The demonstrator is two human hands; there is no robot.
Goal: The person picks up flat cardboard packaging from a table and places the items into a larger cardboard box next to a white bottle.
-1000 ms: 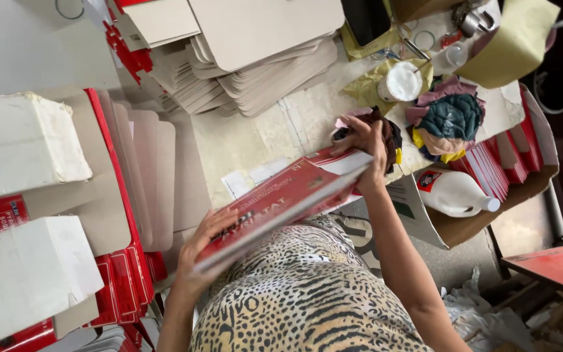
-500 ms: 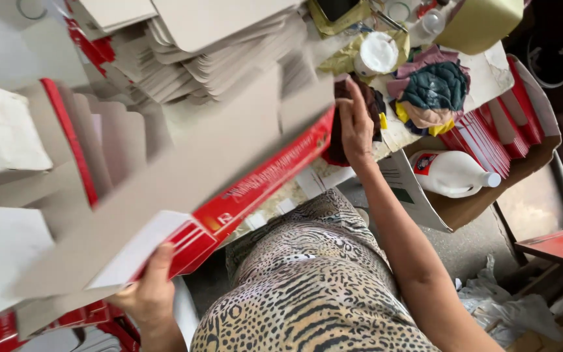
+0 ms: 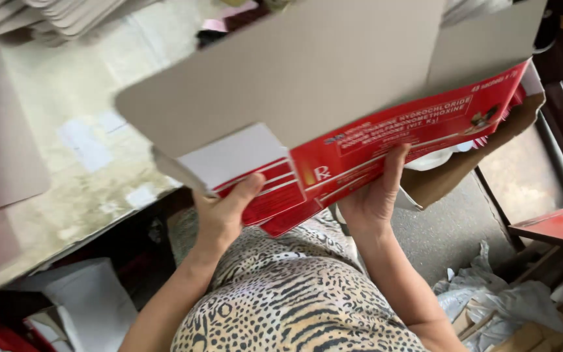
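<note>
A large flat carton blank [image 3: 333,85], red and white printed outside and plain grey inside, is held up tilted over my lap. My left hand [image 3: 224,215] grips its lower left part at the white and red panel, thumb on the printed face. My right hand [image 3: 376,195] holds the red printed panel from below near the middle, fingers spread along its edge. The blank hides most of what lies behind it.
A worn pale worktable [image 3: 99,163] spreads to the left, with stacked grey carton blanks [image 3: 53,16] at its far edge. A brown cardboard box [image 3: 451,176] sits behind the blank at right. Crumpled plastic [image 3: 490,300] lies on the floor near a red surface [image 3: 555,225].
The carton blank has been raised and swung toward me, now filling the upper view. Both hands have shifted along it and closed together on its lower edge.
</note>
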